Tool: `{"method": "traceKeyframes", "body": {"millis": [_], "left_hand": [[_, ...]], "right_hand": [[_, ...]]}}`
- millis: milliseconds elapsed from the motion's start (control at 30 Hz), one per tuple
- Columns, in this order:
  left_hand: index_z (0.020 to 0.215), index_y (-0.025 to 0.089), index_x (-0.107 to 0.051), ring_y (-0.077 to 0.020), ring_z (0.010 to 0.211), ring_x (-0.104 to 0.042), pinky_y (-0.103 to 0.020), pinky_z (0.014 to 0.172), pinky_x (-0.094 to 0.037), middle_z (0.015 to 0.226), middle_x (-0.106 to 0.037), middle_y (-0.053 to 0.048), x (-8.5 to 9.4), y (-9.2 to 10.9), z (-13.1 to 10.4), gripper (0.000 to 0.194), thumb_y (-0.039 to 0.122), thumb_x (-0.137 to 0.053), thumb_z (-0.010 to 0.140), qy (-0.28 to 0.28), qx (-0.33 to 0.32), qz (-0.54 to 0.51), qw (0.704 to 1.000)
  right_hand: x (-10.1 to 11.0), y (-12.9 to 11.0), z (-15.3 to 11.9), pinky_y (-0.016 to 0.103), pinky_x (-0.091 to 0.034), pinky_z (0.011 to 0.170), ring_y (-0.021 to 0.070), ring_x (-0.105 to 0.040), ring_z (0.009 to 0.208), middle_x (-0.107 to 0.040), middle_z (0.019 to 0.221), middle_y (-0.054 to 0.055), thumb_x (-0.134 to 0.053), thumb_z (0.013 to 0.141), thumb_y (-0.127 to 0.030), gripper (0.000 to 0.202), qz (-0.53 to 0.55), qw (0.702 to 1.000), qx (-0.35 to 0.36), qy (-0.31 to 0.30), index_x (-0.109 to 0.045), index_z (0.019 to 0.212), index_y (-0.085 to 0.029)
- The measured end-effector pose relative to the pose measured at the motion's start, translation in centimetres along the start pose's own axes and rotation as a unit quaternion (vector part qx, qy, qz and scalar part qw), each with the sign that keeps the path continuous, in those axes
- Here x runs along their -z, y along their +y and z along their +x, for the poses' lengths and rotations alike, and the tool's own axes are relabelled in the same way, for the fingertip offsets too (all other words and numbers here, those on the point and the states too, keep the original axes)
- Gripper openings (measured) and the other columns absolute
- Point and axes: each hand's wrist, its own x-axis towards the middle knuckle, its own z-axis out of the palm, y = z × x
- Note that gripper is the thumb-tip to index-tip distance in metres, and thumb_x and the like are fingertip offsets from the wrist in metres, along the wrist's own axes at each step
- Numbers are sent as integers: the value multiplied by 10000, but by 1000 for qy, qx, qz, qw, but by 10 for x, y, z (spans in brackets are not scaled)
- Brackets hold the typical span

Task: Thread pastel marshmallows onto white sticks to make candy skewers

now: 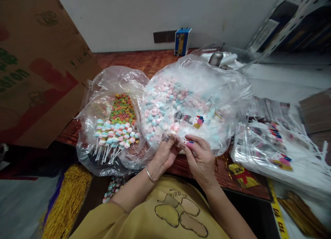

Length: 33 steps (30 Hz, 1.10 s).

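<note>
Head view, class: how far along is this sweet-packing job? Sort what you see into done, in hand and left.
Done: a row of finished sweet sticks lies in the left bag. In hand: the left hand and right hand meet over a small printed sleeve. Left: a big bag of loose pink and blue sweets and a stack of empty sleeves.

Soft, even indoor light is falling from above, leaving the wall (144, 15) pale and the scene moderately bright. Glare is spreading across the clear plastic bags (196, 80), washing out the pastel candies (160, 108) beneath. The wide lens is bending straight lines near the edges, and the cardboard box (33, 66) and the stacked wrappers (279, 142) are smearing into blur. Shadows are pooling darkly under the table edge (240, 192). The centre is staying reasonably sharp.
</note>
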Motion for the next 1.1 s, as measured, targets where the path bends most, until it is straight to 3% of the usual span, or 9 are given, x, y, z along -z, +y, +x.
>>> {"method": "traceKeyframes", "body": {"millis": [300, 467, 600, 667, 867, 1000, 1100], "left_hand": [[712, 150, -599, -62, 613, -563, -179, 625, -498, 671, -605, 47, 7, -3, 4, 441, 291, -975, 528, -7, 36, -41, 998], [723, 157, -615, -81, 613, -608, -194, 604, -520, 687, -640, 33, 2, 4, 3, 379, 288, -947, 596, 33, 83, -111, 990], [781, 154, -644, -99, 630, -628, -215, 605, -527, 728, -664, 21, 1, 7, 1, 441, 309, -974, 533, 41, 140, -130, 981], [785, 154, -650, -112, 644, -633, -226, 603, -521, 727, -666, 17, 4, 7, 1, 468, 344, -979, 511, 40, 134, -126, 982], [722, 146, -623, -84, 574, -583, -200, 551, -487, 692, -656, 9, 8, 15, 2, 417, 400, -933, 604, -2, 130, -154, 980], [749, 137, -620, -99, 601, -607, -193, 539, -477, 690, -648, -2, 8, 19, 3, 355, 398, -860, 731, -28, 141, -180, 973], [752, 145, -616, -107, 618, -610, -208, 566, -485, 711, -652, -1, 11, 23, -1, 353, 387, -871, 718, -43, 123, -179, 975]], "right_hand": [[3, -11, 6, 434, -562, 860, 256, -692, 1022, -709, 1134, 106, -692, 920, -301, 108, 64, 997, -14, -29, -656, 846, -231], [5, -20, 8, 442, -571, 877, 276, -682, 1102, -687, 1236, 124, -714, 905, -334, 173, 73, 997, 25, -29, -662, 1048, -251], [4, -23, 11, 487, -566, 895, 304, -676, 1101, -682, 1248, 159, -709, 909, -350, 295, 19, 996, 76, -36, -655, 1174, -233], [5, -23, 12, 503, -565, 903, 317, -667, 1113, -684, 1233, 169, -701, 915, -341, 359, 11, 996, 84, -36, -636, 1246, -217], [16, -31, 14, 466, -589, 930, 284, -636, 1170, -617, 1293, 134, -670, 929, -257, 319, 104, 993, 37, -33, -660, 1248, -258], [17, -36, 15, 468, -593, 933, 271, -633, 1154, -597, 1305, 125, -659, 926, -217, 306, 119, 991, 47, -35, -671, 1230, -250], [15, -40, 15, 463, -582, 944, 272, -626, 1167, -593, 1317, 123, -664, 922, -223, 309, 130, 989, 53, -38, -668, 1230, -246]]}}
